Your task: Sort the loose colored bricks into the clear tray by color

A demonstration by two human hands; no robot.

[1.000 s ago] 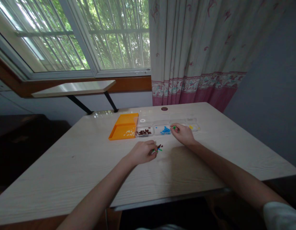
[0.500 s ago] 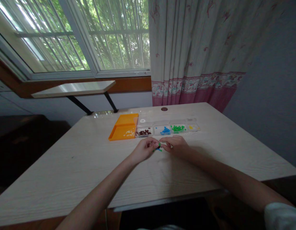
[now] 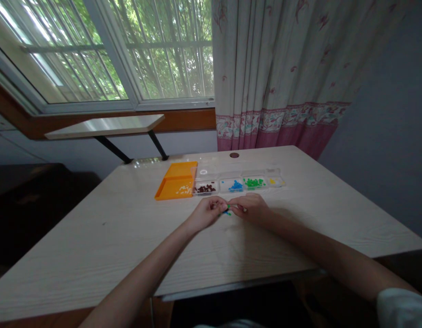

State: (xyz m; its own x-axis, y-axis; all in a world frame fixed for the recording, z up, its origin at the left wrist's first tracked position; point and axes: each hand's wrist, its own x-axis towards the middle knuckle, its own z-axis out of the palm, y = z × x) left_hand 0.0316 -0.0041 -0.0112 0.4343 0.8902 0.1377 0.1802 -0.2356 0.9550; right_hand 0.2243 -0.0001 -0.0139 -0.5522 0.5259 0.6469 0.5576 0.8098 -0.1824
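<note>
My left hand (image 3: 207,213) is closed in a pinch at the middle of the table, its fingertips on a small green piece (image 3: 228,207). From the right, my right hand (image 3: 251,207) meets it, thumb and forefinger pressed together at the same green piece. Just below the fingertips show tiny blue and green bits (image 3: 227,212); whether they are joined to the held piece or lie on the table I cannot tell. Beyond the hands, a clear compartment box (image 3: 219,191) holds brown pieces (image 3: 207,187), blue pieces (image 3: 236,186), green pieces (image 3: 254,183) and a few yellow pieces (image 3: 273,181).
Left of the clear box lies an open orange case (image 3: 166,192) with white pieces (image 3: 184,188) in it. A raised shelf (image 3: 108,125) on black legs stands at the table's back left. Window and curtain (image 3: 259,91) are behind the pale wooden table (image 3: 111,255).
My right fingertips have moved slightly left and now meet the left fingertips at the green piece; a small gap was between them before. The trays have not moved.
</note>
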